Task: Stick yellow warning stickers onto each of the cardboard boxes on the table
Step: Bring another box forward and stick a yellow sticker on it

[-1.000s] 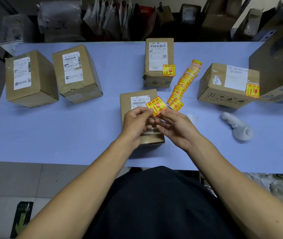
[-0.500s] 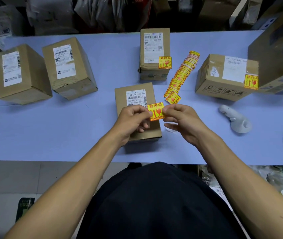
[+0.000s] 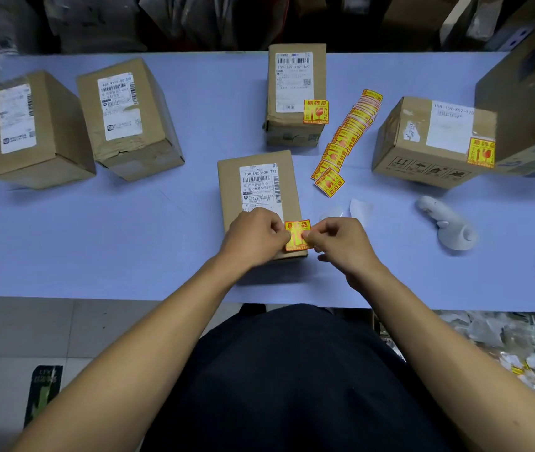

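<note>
Both hands grasp one yellow sticker (image 3: 297,234) between them. The left hand (image 3: 253,238) pinches its left edge; the right hand (image 3: 338,243) pinches its right edge. Each hand has its fingers curled onto the sticker.

The sticker lies over the near right corner of the centre box (image 3: 258,190), just below the white shipping label (image 3: 259,185). Whether it already touches the cardboard cannot be told from this angle.

Key relation: the box runs lengthwise from near to far, and the sticker sits square to it, its top edge across the box. The target face lies directly beneath the grip — the likely next move is straight down, then a press outward from the middle. Both hands are equally close; either thumb could do the smoothing.

Status of other boxes:
- Far centre box (image 3: 295,93) — sticker on.
- Right box (image 3: 432,141) — sticker on.
- Two left boxes (image 3: 129,115) (image 3: 31,128) — no sticker visible.

A fanned strip of spare stickers (image 3: 346,141) lies on the table (image 3: 129,239) to the right of the centre box, within reach of the right hand. A white handheld device (image 3: 448,226) lies further right.

Risk, as a judgement: uneven lowering may crease the sticker or let it overhang the box edge.
</note>
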`<state>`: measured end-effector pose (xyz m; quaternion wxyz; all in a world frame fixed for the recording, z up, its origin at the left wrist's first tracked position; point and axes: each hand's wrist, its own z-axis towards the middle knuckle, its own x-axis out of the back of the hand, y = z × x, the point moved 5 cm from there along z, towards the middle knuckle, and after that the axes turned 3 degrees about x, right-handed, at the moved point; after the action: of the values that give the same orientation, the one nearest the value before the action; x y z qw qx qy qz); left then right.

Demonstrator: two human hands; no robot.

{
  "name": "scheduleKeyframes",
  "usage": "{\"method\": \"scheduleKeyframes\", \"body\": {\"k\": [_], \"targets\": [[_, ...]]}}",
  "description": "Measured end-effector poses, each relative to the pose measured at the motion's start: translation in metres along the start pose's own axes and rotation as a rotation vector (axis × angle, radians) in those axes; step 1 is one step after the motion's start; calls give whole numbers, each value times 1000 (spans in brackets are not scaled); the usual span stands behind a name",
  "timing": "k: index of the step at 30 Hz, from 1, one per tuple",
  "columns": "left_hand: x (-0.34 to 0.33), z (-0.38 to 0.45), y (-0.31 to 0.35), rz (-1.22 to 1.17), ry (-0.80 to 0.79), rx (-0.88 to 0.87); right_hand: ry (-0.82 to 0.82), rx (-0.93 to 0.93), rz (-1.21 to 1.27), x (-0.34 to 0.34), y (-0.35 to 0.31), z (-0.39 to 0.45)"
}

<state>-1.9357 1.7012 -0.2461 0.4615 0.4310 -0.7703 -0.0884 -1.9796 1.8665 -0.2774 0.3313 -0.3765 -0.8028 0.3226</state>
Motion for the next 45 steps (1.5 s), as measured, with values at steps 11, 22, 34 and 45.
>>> {"method": "scheduleKeyframes", "body": {"k": [11,22,34,45], "targets": [[3,-7,-5,3,-14,-55,33,42,-181,1,-7,-4],[5,-2,-7,27,-50,-82,38,11,-276,-1,-8,-7],[4,-3,-8,12,-79,-102,124,74,-279,-7,-12,-5],[4,1,-8,6,-94,-117,24,139,-128,-12,-8,-8]]}}
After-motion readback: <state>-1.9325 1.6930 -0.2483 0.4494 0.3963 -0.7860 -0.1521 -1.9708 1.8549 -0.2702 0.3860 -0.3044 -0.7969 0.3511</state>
